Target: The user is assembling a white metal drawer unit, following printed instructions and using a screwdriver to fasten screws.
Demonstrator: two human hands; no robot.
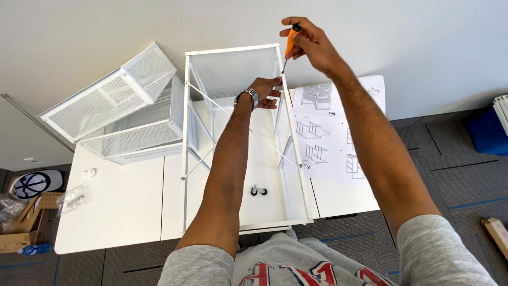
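Observation:
A white metal frame (186,132) with thin crossed braces lies on a white table (116,206). My left hand (265,91), a watch on its wrist, reaches inside the frame and grips its far right rail near the top corner. My right hand (309,42) holds an orange-handled screwdriver (289,46) above it, with the tip pointed down at the rail just beside my left fingers. A small black caster wheel (259,190) rests on the table inside the frame.
Two white mesh baskets (114,98) lean stacked at the back left. A paper instruction sheet (338,132) lies to the right of the frame. A clear bag of small parts (73,198) sits at the table's left edge; a cardboard box (21,222) stands on the floor.

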